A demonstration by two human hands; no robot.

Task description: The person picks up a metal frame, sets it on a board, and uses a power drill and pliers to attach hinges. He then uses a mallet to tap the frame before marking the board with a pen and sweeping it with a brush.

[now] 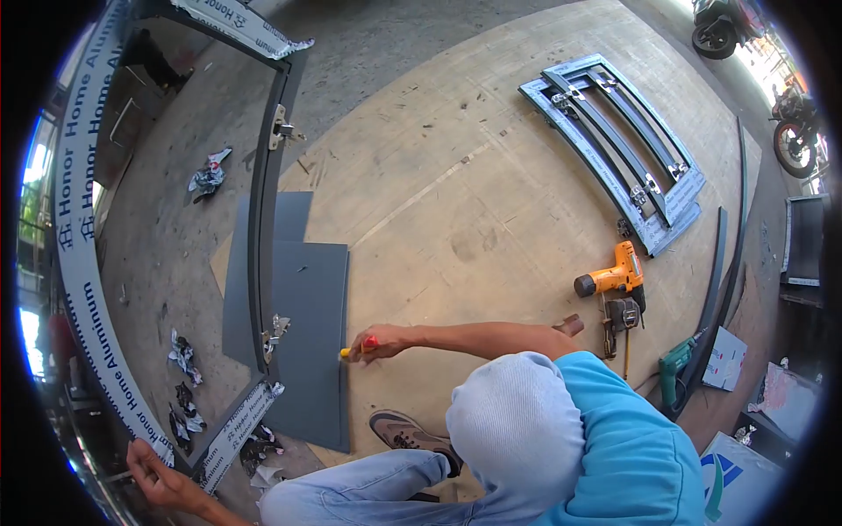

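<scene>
My right hand (375, 343) is closed around a small tool with a red and yellow handle (371, 341); its working end is hidden. It hovers over the edge of a dark grey panel (311, 368) lying flat. At lower left, my left hand (160, 478) has its fingers curled at the bottom corner of an upright aluminum frame (81, 219) wrapped in printed protective film. Two metal hinges, an upper one (282, 129) and a lower one (275, 333), are fitted along the dark side bar of this frame.
Stacked film-wrapped frames (605, 149) with hinges lie on the wooden board (456, 202). An orange cordless drill (616, 273), a tape measure (623, 314) and a green power tool (677, 364) rest at right. Crumpled film (208, 178) litters the floor. Motorcycles (794, 136) stand beyond.
</scene>
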